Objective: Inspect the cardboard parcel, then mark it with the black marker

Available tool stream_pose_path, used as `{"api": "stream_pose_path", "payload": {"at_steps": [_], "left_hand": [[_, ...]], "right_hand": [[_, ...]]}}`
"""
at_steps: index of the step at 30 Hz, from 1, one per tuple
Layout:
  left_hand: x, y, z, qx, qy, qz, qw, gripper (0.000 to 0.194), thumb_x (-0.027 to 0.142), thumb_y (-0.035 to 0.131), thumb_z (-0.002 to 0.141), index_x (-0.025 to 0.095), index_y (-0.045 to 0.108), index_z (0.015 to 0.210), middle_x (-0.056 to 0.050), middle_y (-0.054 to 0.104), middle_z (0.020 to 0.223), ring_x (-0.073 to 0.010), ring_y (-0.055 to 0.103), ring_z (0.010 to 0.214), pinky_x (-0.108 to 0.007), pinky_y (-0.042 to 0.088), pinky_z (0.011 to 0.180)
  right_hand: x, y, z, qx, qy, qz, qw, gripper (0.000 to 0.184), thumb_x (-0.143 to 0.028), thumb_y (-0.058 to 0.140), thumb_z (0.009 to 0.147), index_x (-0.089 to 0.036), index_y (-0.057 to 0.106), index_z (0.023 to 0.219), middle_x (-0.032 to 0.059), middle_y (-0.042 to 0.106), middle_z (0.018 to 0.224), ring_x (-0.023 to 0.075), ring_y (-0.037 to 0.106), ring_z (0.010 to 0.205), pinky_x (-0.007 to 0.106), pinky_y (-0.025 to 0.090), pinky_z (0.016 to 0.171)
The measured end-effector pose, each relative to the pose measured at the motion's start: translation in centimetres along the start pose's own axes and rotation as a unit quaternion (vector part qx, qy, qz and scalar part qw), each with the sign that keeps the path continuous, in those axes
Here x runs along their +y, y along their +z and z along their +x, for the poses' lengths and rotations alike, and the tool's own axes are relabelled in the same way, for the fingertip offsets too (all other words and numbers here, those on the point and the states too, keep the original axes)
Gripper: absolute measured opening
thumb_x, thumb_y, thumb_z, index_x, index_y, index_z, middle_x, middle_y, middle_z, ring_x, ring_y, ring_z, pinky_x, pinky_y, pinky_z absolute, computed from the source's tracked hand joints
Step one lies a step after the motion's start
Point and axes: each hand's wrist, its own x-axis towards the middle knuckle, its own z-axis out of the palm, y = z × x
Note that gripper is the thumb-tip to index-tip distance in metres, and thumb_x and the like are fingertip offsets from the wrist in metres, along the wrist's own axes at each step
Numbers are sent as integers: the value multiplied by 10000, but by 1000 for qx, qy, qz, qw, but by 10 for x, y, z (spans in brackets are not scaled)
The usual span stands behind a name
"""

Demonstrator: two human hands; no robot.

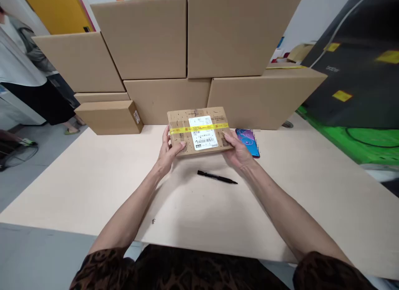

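A small cardboard parcel (198,131) sits at the middle of the table (93,186), held at both short ends. The left hand (170,148) grips its 9 o'clock end, thumb on the top face near the yellow tape (182,130) and the fingers (166,136) wrapped round the side. The right hand (238,150) takes the 3 o'clock end, thumb lying along the top edge and the other fingers tucked under or behind, where they are mostly hidden. So both sets of fingers are clamped on the parcel, not spread free. Its near edge seems lifted slightly off the table, though the angle makes that hard to confirm.

A white shipping label (203,132) with barcodes covers the middle of the top face, and the tape runs across it from end to end.

The parcel looks flat, stiff and probably light, since 2 hands hold it with little strain. Cardboard gives fair friction, while the glossy label and tape would be slicker under a thumb. The short ends are the sound places to hold, leaving the label clear.

At 6 o'clock from the parcel a black pen (217,177) lies on the table, apart from both hands. At 3 o'clock, just beside the right hand, lies a phone (249,141) with a blue and purple back. At 12 o'clock stands a wall of large cartons (187,44), with 1 smaller box (109,117) at 9 o'clock. Another person (21,69) stands at the far 9 o'clock edge.
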Motion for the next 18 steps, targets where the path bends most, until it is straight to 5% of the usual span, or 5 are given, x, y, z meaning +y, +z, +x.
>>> {"api": "stream_pose_path", "payload": {"at_steps": [5, 9, 14, 18], "left_hand": [[-1, -1, -7, -60, 18, 35, 997, 1101, 435, 902, 768, 424, 262, 1664, -90, 439, 1697, -408, 471, 1530, -624, 378, 1276], [10, 4, -10, -84, -28, 4, 996, 1198, 395, 960, 686, 366, 264, 1661, -115, 576, 1596, -403, 569, 1459, -600, 468, 1218], [24, 4, -6, -2, -39, -65, 997, 814, 533, 931, 664, 184, 623, 1331, -161, 770, 1302, -410, 733, 1227, -545, 608, 1065], [28, 0, -6, 18, 35, -71, 997, 729, 547, 891, 715, 191, 658, 1306, -140, 782, 1266, -391, 719, 1267, -515, 600, 1088]], "right_hand": [[-21, -8, -3, -67, 12, 12, 998, 542, -347, 895, 625, -269, 717, 1131, 41, 828, 1205, 360, 723, 1273, 526, 599, 1087], [-30, -8, -9, -125, -9, -9, 992, 692, -302, 875, 651, -282, 678, 1313, 48, 814, 1262, 371, 723, 1276, 566, 586, 1104], [-30, 5, -19, -207, -30, -70, 975, 944, -278, 909, 666, -390, 510, 1514, 36, 707, 1476, 353, 699, 1315, 603, 536, 1150], [-30, 10, -25, -207, -71, -86, 972, 994, -351, 931, 666, -405, 468, 1544, 36, 638, 1563, 350, 652, 1381, 602, 507, 1183]]}}
